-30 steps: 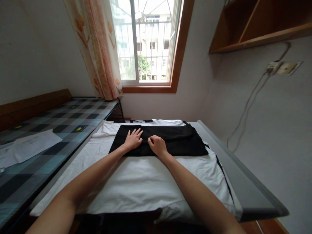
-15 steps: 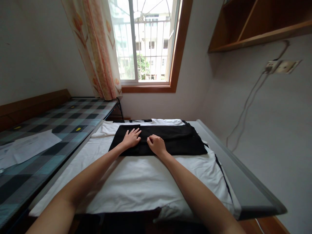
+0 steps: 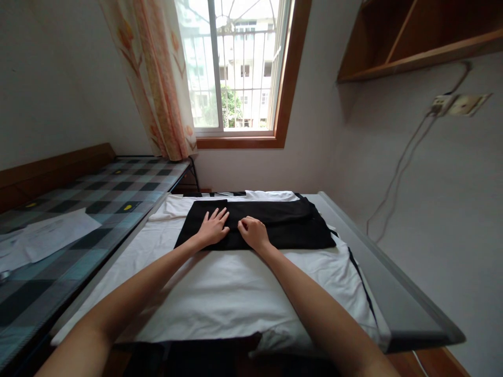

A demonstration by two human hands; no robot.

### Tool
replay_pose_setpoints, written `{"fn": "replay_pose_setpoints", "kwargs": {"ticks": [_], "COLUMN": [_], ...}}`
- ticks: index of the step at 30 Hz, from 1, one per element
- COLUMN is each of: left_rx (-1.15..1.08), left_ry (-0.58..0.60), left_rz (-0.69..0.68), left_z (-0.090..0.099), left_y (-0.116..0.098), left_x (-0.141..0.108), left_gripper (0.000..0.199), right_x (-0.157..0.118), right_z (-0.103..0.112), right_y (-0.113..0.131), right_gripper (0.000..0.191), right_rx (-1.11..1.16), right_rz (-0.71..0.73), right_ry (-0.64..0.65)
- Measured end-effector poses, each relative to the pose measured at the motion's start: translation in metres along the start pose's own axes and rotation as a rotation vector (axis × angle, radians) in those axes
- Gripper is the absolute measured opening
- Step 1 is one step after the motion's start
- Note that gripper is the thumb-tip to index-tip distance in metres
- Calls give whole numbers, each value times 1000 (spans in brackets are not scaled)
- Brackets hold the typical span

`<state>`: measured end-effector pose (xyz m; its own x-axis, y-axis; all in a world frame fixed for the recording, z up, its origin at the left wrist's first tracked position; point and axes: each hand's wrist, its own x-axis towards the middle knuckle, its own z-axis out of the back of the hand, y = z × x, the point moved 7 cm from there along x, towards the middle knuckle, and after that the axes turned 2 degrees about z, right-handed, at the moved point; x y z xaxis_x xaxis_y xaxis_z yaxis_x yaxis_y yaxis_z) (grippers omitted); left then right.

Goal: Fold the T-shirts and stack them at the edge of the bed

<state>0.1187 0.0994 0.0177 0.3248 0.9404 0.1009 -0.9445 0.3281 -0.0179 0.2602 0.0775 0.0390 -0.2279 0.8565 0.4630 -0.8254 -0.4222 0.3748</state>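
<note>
A folded black garment (image 3: 294, 228) lies flat across a white cloth (image 3: 212, 298). Spread fingers of my left hand (image 3: 213, 228) rest on the garment's left part, beside a fold edge. Just to the right, my right hand (image 3: 254, 232) is closed above the middle of the black fabric, its fingers curled in. Whether anything is inside that hand is hidden. The white cloth, with some black trim at its right side, covers much of a grey table (image 3: 396, 298) and hangs at the near edge.
On the left stands a bed with a checked mattress (image 3: 145, 180) and papers (image 3: 58, 233) on it. A curtain (image 3: 161, 94) hangs by the barred window (image 3: 243, 78). Wooden shelves (image 3: 416, 52) and a wall socket (image 3: 444, 104) with a hanging cord are at right.
My left hand has shifted very slightly to the right on the black garment, fingers still spread. My right hand stays closed in nearly the same place.
</note>
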Motion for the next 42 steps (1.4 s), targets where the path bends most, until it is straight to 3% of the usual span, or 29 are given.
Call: {"fn": "replay_pose_setpoints", "kwargs": {"ticks": [9,11,14,19,23,26,30,32,35,38,42], "left_rx": [-115,-156,-120,-14,1,-6,-24,-47,-126,-194,-236], "left_ry": [25,-31,-111,-92,-99,-103,-90,-157,-261,-179,-153], "left_rz": [13,40,45,-2,-1,-5,-24,-68,-220,-469,-723], "left_z": [1,4,5,-7,-8,-7,2,16,36,35,26], "left_y": [4,8,6,-6,-7,-5,-11,-27,-74,-138,-209], "left_x": [2,2,-1,-5,-5,-5,0,5,12,18,20], "left_gripper": [61,63,66,65,66,66,66,60,45,35,33], "right_x": [0,0,1,11,27,34,31,26,27,30,28], "right_z": [1,1,1,16,45,75,106,116,120,110,108], "right_y": [0,0,-3,-18,-64,-117,-192,-223,-254,-270,-274], "right_gripper": [30,29,30,27,26,27,40,49,60,45,26], "right_rx": [13,30,75,151,121,33,-153,-241,-267,-105,99], "right_rz": [-3,-8,-48,-131,-314,-472,-663,-735,-736,-715,-719], "right_ry": [9,10,5,-55,-115,-150,-65,-33,26,143,139]}}
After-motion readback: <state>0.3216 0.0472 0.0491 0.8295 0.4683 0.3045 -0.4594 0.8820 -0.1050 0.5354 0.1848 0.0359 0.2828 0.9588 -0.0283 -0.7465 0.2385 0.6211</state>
